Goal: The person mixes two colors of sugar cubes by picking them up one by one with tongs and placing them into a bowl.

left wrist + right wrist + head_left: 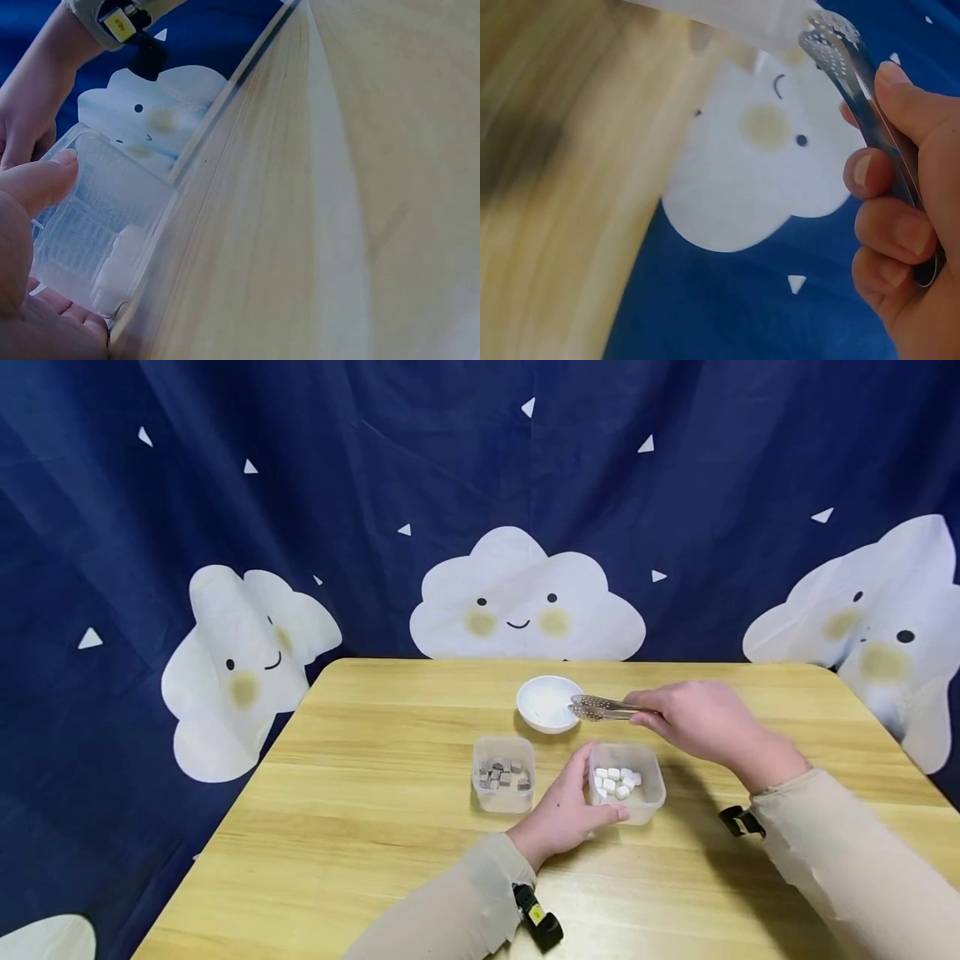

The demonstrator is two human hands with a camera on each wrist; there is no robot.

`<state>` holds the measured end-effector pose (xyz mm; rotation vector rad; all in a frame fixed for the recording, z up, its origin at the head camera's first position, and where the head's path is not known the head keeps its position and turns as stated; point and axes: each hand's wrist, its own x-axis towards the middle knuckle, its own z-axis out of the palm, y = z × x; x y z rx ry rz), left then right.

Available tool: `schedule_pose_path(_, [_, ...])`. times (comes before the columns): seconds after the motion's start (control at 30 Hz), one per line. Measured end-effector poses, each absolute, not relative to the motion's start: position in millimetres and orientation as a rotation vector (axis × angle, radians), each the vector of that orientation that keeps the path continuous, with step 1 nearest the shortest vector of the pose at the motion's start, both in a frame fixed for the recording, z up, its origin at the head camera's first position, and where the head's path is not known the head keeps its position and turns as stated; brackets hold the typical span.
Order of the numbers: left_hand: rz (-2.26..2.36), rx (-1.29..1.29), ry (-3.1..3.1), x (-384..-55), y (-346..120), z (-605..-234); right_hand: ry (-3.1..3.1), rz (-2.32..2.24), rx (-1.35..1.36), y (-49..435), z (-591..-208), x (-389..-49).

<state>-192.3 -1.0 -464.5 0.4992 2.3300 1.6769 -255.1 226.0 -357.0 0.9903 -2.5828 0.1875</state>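
My left hand (pixel 566 810) grips the clear plastic container (pixel 651 810) at its left side, thumb along the near wall and fingers round the far corner. Several white cubes (pixel 615 779) lie inside; they show through the wall in the left wrist view. In my right hand (pixel 701 722) are metal tongs (pixel 603 708) with perforated tips, fingers and thumb wrapped round the arms. The tips overlap the right rim of a white bowl (pixel 542 718) in the head view. Nothing distinct shows between the tips, which stand close together in the right wrist view (pixel 832 49).
A second clear container (pixel 504 806) with several grey-brown cubes (pixel 501 775) stands left of my left hand. All of these are on a light wooden table (pixel 360 810). A dark blue curtain (pixel 360 468) with cloud prints hangs behind the far table edge.
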Motion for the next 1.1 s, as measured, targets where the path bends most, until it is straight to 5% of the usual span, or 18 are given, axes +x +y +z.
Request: schedule_pose_path(1.1, [1.692, 0.529, 2.314, -193.7, -0.8, -466.0, -2.759, 0.186, 0.850, 223.9, -366.2, -258.0])
